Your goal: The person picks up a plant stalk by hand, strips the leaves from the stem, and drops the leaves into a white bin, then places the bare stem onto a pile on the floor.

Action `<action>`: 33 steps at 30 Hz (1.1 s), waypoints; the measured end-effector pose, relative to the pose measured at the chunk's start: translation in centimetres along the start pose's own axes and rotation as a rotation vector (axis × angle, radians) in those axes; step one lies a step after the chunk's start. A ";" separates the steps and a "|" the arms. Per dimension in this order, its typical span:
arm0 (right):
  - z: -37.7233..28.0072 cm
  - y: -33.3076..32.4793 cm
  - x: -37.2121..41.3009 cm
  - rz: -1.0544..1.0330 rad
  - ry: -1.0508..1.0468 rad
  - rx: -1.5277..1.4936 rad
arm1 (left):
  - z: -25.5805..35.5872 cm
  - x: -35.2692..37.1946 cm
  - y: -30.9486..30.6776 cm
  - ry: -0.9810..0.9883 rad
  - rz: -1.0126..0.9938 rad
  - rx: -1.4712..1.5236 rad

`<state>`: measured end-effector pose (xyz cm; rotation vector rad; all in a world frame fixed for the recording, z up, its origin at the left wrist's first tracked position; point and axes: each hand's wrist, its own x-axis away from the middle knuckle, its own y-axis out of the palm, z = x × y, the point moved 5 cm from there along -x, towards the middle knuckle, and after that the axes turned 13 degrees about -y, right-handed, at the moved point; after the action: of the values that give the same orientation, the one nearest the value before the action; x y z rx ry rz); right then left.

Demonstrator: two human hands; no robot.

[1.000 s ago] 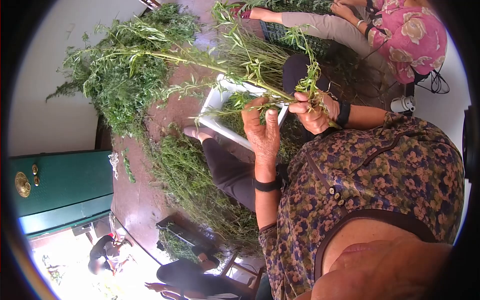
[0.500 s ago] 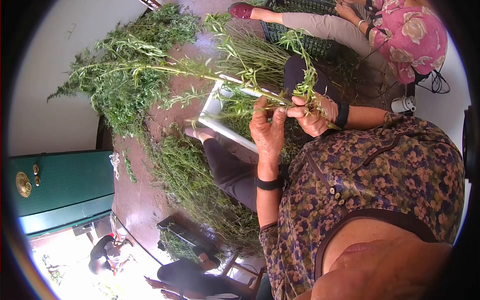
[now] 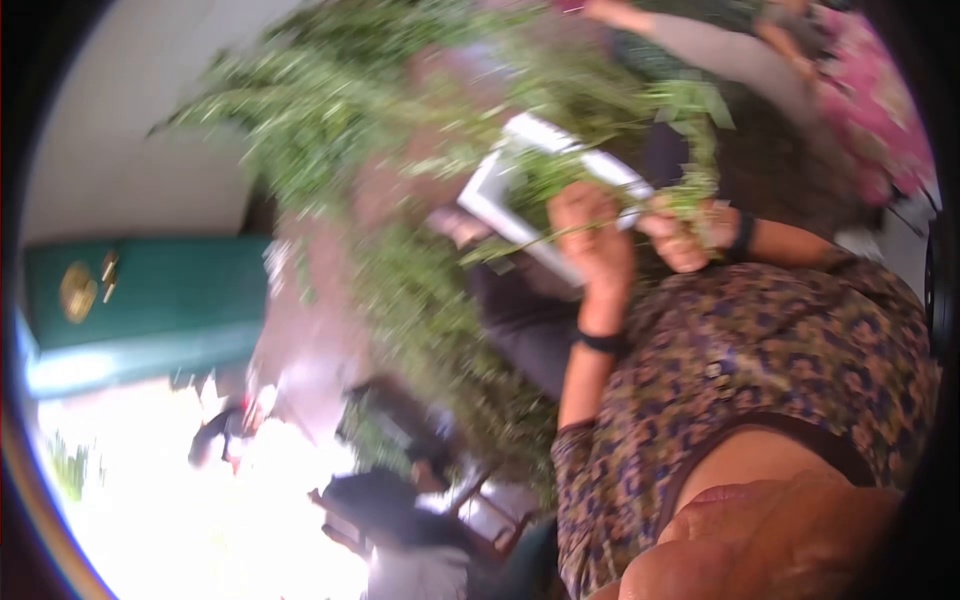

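Foliage (image 3: 704, 168) blurs, clutched in the right hand (image 3: 682, 236); whether the left hand (image 3: 594, 238) grips is unclear.

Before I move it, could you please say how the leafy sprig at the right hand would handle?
The leafy sprig at the right hand is probably floppy, since it bends in an arc. It is likely light, looking slender and mostly leaf, though blur hides detail.

Leafy stalks (image 3: 702, 190): light green. Box (image 3: 535, 128): white. Heaped plants (image 3: 310, 120): mid green. Floor (image 3: 392, 185): reddish brown. Wall (image 3: 130, 150): pale grey. Door (image 3: 185, 300): deep green, fittings (image 3: 78, 291) gold. Shirt (image 3: 760, 340), as I read it remotely: purple and tan florals on olive-brown. Wristbands (image 3: 600, 342): black. Co-worker's top (image 3: 872, 110): pink, paler pattern blurred
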<state>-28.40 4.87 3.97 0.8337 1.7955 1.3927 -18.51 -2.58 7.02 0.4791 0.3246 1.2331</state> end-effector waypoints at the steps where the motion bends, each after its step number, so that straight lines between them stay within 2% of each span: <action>1: -0.2 -0.5 0.0 0.017 -0.012 0.059 | 0.8 -0.1 -0.1 0.151 -0.022 -0.249; 2: 0.0 -1.7 -0.2 -0.008 -0.019 0.138 | 1.4 -0.1 -0.2 0.326 -0.004 -0.503; 3: -0.2 -3.4 0.5 0.069 0.008 0.156 | 2.0 0.0 -0.3 0.509 0.041 -0.712; 4: -0.2 -3.0 -0.5 -0.069 0.054 0.108 | 2.0 -0.4 -0.6 0.459 0.011 -0.639; 6: -0.5 -4.2 -0.3 0.010 0.037 0.165 | 2.0 -0.4 -1.1 0.444 0.065 -0.614; 8: -0.6 -4.8 -0.8 -0.009 0.041 0.214 | 1.6 -0.6 -1.8 0.267 0.063 -0.413; 9: -0.4 -5.6 -0.7 -0.014 0.030 0.241 | 0.3 -0.4 -2.5 0.087 0.017 -0.272; 10: -0.6 -6.4 -0.7 0.007 0.042 0.243 | 0.3 -0.9 -3.0 0.255 0.053 -0.370; 12: -0.9 -8.3 -0.1 0.018 0.042 0.243 | 1.4 -0.7 -2.7 -0.072 -0.104 -0.105; 15: -1.6 -12.6 1.2 0.050 0.070 0.138 | 1.9 -0.9 -2.4 -0.181 -0.207 -0.041; 17: -1.8 -13.0 1.3 0.249 0.050 0.145 | 4.3 -1.0 -2.3 -0.073 -0.137 -0.097; 18: -2.1 -13.3 1.9 0.424 0.010 0.200 | 4.8 -1.1 -2.1 -0.028 -0.109 -0.118; 21: -1.6 -7.6 0.1 0.942 -0.135 0.354 | 3.8 -2.3 -4.0 0.225 0.081 -0.256; 24: -0.5 -3.2 -3.3 0.941 -0.176 0.513 | 6.1 -2.2 -3.6 0.158 -0.098 -0.210; 25: 0.2 -4.8 -3.6 0.582 -0.031 0.454 | 6.5 -2.2 -3.6 0.106 -0.153 -0.184; 26: 0.7 -6.5 -3.2 0.210 0.097 0.413 | 6.2 -2.4 -4.1 0.045 -0.109 -0.210; 27: 1.1 -5.5 -3.9 0.127 0.147 0.266 | 6.8 -2.5 -3.7 -0.035 -0.169 -0.049; 28: 1.4 -4.6 -4.4 0.049 0.210 0.122 | 7.4 -2.5 -3.9 0.014 -0.016 -0.118; 29: 0.9 -4.2 -4.9 0.132 0.131 0.164 | 6.8 -3.1 -4.5 -0.013 -0.062 -0.010; 30: 1.5 -2.4 -5.3 -0.120 0.275 0.053 | 6.1 -3.5 -5.1 0.010 -0.063 0.057; 32: 0.7 -1.2 -5.6 -0.119 0.171 0.115 | 6.0 -3.9 -5.2 0.059 -0.105 0.106; 33: -0.2 -0.7 -5.6 -0.114 0.051 0.345 | 5.9 -4.3 -5.6 0.030 -0.103 0.110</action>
<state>-25.58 -0.07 4.10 0.8596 2.1241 1.0549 -12.37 -9.06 9.14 0.5325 0.4390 1.1272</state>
